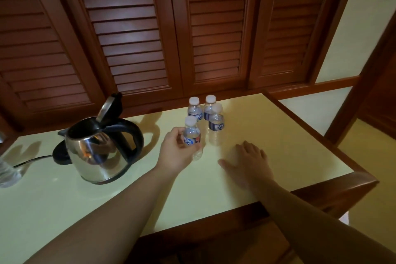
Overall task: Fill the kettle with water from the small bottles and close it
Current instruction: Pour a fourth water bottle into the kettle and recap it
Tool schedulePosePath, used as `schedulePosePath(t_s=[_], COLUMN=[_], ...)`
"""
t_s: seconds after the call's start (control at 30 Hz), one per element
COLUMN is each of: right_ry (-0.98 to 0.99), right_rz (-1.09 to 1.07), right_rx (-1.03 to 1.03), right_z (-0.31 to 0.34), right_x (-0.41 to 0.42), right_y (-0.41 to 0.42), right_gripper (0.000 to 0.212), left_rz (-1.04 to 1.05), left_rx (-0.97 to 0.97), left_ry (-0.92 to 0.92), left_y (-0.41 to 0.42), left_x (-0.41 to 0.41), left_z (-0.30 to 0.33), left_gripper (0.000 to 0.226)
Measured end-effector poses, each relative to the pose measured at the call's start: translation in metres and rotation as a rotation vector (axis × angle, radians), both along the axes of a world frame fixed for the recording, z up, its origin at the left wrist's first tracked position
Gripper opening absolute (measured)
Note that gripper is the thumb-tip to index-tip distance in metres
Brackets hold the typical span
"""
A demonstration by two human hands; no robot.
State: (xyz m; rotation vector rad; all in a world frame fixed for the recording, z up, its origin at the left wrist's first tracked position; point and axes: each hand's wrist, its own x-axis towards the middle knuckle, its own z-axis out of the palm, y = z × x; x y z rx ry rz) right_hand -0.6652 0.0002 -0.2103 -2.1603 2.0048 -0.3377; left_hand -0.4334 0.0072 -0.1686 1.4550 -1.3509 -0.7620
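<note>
1. Where the left hand meets the near bottle at frame centre, the fingers wrap the labelled middle of the bottle; the grip is closed on it.
2. Near bottle: upright, white cap on, base at or on the table; whether it is lifted cannot be told.
3. Right hand: lies flat, palm down, on the table to the right of the near bottle, fingers spread, holding nothing.
4. Three more bottles stand upright and capped just behind the near bottle, in a tight cluster:
   - back-left bottle;
   - back-right bottle;
   - front-right bottle, overlapping the back-right one in view and just beside the near bottle.
5. Kettle: steel body, left of centre, well apart from the bottles. It sits tilted in view, next to its black base; whether it rests partly on the base cannot be told.
6. Kettle lid: hinged up and open, above the black handle, leaving the mouth uncovered.
7. Cord: runs from the base toward the left edge of the frame.
8. Clear object: at the far left edge, cut off by the frame; not identifiable.
9. Louvred wooden doors fill the upper frame behind the table.
</note>
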Motion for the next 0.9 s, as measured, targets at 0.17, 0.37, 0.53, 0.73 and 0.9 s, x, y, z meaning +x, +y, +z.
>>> schedulePosePath(t_s=[0.17, 0.37, 0.53, 0.73, 0.9], right_ry=[-0.019, 0.002, -0.007, -0.042, -0.039], right_rz=[0.017, 0.026, 0.025, 0.022, 0.067], right_rx=[-0.048, -0.04, -0.044, -0.036, -0.097], right_z=[-0.004, -0.004, -0.005, -0.008, -0.005], right_x=[-0.005, -0.006, -0.007, -0.008, -0.007], right_y=[0.0, -0.001, -0.002, -0.003, 0.005], right_gripper=[0.094, 0.098, 0.098, 0.095, 0.074], left_rz=[0.077, 0.119, 0.107, 0.08, -0.154], left_rx=[0.01, 0.026, 0.041, 0.054, -0.053], left_ry=[-0.018, -0.133, -0.151, -0.268, -0.606], left_y=[-0.016, -0.026, -0.031, -0.001, 0.048], left_x=[-0.02, -0.022, -0.017, 0.004, 0.057], left_z=[0.004, 0.002, -0.001, -0.018, -0.044], left_gripper=[0.048, 0.046, 0.046, 0.055, 0.048])
